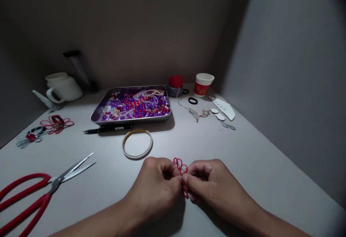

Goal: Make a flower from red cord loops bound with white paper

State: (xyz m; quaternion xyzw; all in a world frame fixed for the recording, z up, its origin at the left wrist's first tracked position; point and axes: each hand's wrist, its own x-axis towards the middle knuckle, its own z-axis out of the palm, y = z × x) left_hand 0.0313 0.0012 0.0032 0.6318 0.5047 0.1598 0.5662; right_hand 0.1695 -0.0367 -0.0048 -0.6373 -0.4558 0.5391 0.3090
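Both of my hands meet low in the middle of the white table, pinching a small red wire piece [180,166] bent into several loops. My left hand [158,188] grips it from the left with thumb and fingers closed. My right hand [209,184] pinches it from the right; a red loop end pokes out below the fingers. Just beyond the hands lies a round tape ring [137,143].
A metal tray [104,104] of purple, red and white beads sits behind, a black pen [108,130] along its front. Red-handled scissors [35,197] lie open at left, beside two finished wire flowers [56,123]. A paper cup [202,84], red pincushion [175,84], white pitcher [63,87] stand at the back.
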